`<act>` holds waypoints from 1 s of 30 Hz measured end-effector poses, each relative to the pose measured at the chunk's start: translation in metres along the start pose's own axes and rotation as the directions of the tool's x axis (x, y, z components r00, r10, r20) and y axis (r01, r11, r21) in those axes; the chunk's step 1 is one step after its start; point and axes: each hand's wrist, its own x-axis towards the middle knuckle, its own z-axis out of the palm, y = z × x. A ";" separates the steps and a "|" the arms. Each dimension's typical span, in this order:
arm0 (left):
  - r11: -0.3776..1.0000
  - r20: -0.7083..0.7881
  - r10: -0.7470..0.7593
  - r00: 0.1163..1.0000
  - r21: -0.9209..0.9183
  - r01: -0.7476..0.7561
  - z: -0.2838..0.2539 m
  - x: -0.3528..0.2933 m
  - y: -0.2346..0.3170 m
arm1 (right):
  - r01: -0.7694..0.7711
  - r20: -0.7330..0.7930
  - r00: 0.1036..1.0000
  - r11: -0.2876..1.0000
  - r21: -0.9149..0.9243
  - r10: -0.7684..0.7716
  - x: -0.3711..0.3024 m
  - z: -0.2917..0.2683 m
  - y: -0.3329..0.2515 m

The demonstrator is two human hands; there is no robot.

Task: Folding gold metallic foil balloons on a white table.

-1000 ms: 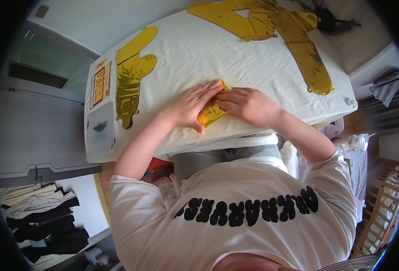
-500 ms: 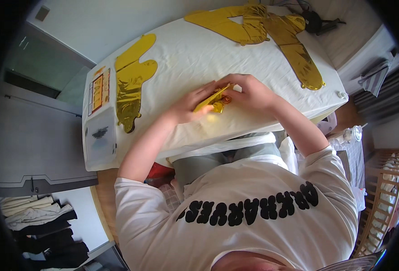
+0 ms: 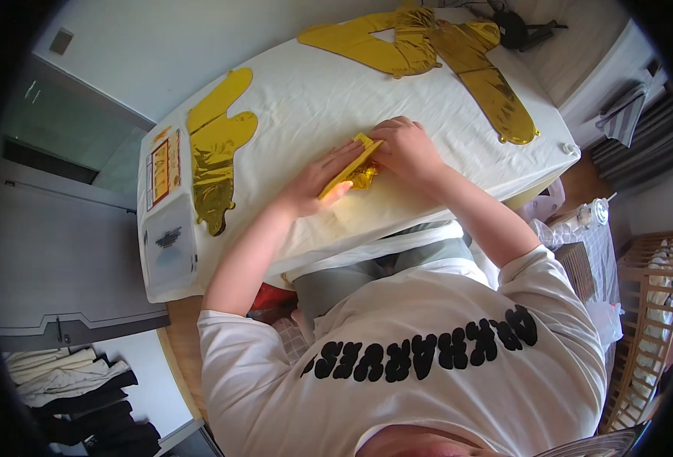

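A folded gold foil balloon (image 3: 362, 180) is between my hands near the table's front edge, one straight edge raised and a crinkled part below it. My left hand (image 3: 315, 183) grips it from the left, with fingers along the far side and the thumb on the near side. At its far right end, my right hand (image 3: 411, 151) closes round the foil with bent fingers; the fingertips are partly hidden. A flat gold foil balloon (image 3: 216, 152) lies to the left. Two more, a looped one (image 3: 352, 38) and a long bent one (image 3: 492, 87), lie at the far side.
A white cloth covers the table (image 3: 298, 99). Along its left edge lie a printed sheet (image 3: 163, 171) and a clear plastic pouch (image 3: 170, 247). A black object with straps (image 3: 515, 32) sits at the far right corner. A wooden crib (image 3: 645, 320) stands at right.
My right hand has shifted slightly left and turned more over the foil. The folded foil's raised edge now looks longer and straighter. The whole view has shifted slightly.
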 end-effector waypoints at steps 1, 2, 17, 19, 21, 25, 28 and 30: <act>0.992 0.004 0.048 0.999 0.117 -0.048 0.001 0.001 0.001 | 0.002 -0.001 1.000 1.000 -0.002 -0.002 0.001 0.000 0.001; 0.992 0.002 0.049 0.999 0.119 -0.049 0.002 0.002 0.002 | 0.019 -0.005 1.000 1.000 -0.014 -0.019 0.001 0.001 0.003; 0.962 0.008 0.109 0.994 0.252 -0.108 0.005 -0.002 -0.001 | 0.007 -0.062 0.998 0.994 -0.109 -0.014 0.009 0.011 -0.003; 0.956 0.011 0.141 0.990 0.259 -0.139 0.005 0.000 0.000 | -0.014 -0.069 0.998 0.991 -0.130 0.005 0.008 0.016 0.000; 0.956 0.005 0.137 0.991 0.261 -0.134 0.006 0.001 0.001 | 0.016 -0.174 0.983 0.981 -0.195 -0.050 0.005 0.022 0.005; 0.969 -0.031 0.150 0.988 0.205 -0.140 0.007 0.000 -0.004 | 0.059 -0.187 0.976 0.963 -0.264 -0.111 0.006 0.017 -0.002; 0.975 -0.040 0.129 0.991 0.186 -0.119 0.008 -0.002 -0.007 | 0.020 -0.170 0.984 0.987 -0.157 -0.047 0.008 0.014 -0.007; 0.989 -0.048 0.108 0.993 0.107 -0.102 0.006 -0.003 -0.010 | 0.000 -0.172 0.985 0.996 -0.092 -0.016 0.008 0.013 -0.007</act>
